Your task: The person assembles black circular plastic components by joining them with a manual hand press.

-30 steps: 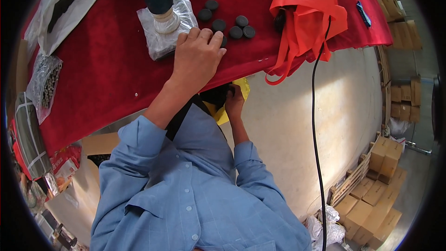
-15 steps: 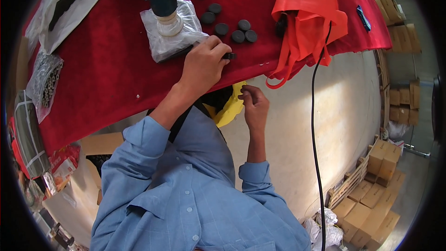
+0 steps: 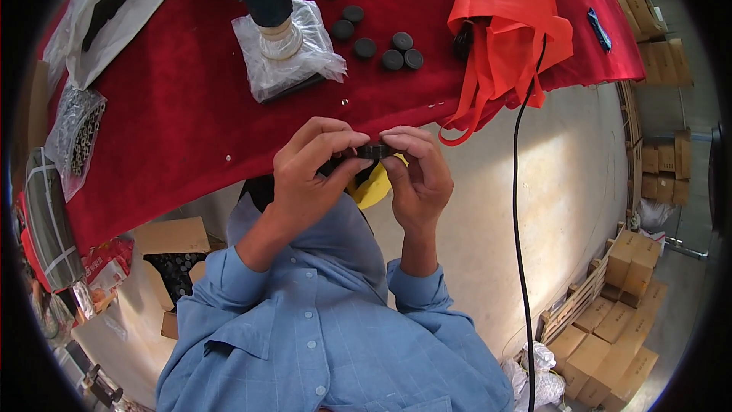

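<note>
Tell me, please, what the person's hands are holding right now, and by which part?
Both the left hand and the right hand pinch one small dark part between their fingertips, one hand at each end. Its exact shape is too small to tell.

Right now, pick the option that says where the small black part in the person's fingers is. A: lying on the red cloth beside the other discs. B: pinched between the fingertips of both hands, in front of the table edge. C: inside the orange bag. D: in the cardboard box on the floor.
B: the left hand and right hand meet on the small black part, off the red cloth.
</note>
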### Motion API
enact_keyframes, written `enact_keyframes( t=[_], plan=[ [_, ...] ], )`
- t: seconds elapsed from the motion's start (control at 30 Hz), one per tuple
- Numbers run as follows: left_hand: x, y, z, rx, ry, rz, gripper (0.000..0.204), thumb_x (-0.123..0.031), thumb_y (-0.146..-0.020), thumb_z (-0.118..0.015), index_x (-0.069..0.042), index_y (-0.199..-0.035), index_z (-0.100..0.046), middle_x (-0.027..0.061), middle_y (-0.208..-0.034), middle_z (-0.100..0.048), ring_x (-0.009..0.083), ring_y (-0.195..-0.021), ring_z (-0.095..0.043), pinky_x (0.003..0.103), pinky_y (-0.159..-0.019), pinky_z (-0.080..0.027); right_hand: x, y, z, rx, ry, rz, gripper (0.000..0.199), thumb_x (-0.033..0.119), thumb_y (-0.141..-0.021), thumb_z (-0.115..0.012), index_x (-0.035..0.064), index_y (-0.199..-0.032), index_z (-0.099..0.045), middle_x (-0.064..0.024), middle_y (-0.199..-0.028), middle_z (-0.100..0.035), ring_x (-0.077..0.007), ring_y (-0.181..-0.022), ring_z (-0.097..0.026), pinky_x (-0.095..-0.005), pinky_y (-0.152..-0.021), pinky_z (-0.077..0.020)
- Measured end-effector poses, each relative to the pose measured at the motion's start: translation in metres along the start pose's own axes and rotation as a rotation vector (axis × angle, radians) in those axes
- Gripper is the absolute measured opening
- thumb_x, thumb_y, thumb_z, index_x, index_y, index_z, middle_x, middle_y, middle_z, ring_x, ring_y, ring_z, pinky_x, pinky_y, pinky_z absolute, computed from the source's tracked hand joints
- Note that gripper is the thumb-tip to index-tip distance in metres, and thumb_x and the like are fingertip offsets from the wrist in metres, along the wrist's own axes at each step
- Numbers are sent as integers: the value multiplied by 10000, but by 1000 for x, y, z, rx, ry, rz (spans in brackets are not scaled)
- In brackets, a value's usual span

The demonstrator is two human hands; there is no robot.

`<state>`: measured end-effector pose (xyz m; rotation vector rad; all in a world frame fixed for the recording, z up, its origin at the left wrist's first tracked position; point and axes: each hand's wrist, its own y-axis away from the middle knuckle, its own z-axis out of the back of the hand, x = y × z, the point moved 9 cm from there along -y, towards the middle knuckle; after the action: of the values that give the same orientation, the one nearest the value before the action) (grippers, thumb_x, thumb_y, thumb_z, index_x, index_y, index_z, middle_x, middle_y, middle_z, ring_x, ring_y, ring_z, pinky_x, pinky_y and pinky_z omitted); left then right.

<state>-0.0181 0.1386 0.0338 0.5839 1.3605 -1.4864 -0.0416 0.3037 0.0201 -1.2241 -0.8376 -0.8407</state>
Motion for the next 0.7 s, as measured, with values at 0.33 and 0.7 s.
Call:
enact_keyframes(
  t=[0.33, 0.7],
  plan=[
    [2, 9, 2, 29, 57, -10, 292, 73, -767, -778, -20, -1035, -703, 111, -1001, -670, 188, -881, -680, 283, -716, -560, 6, 7, -14, -11, -2, -33, 282, -82, -828, -683, 5, -1093, -639, -123, -1001, -656, -226, -920, -657, -310, -812, -526],
    [66, 26, -3, -56, 1110, 751, 267, -71, -911, -602, -24, -1171, -559, 111, -1159, -610, 178, -1000, -638, 337, -851, -563, -60, -96, 31, -53, 502, -93, 439, 66, -823, -760, 25, -1238, -623, -116, -1068, -625, -215, -899, -659, -337, -777, -536]
  ],
)
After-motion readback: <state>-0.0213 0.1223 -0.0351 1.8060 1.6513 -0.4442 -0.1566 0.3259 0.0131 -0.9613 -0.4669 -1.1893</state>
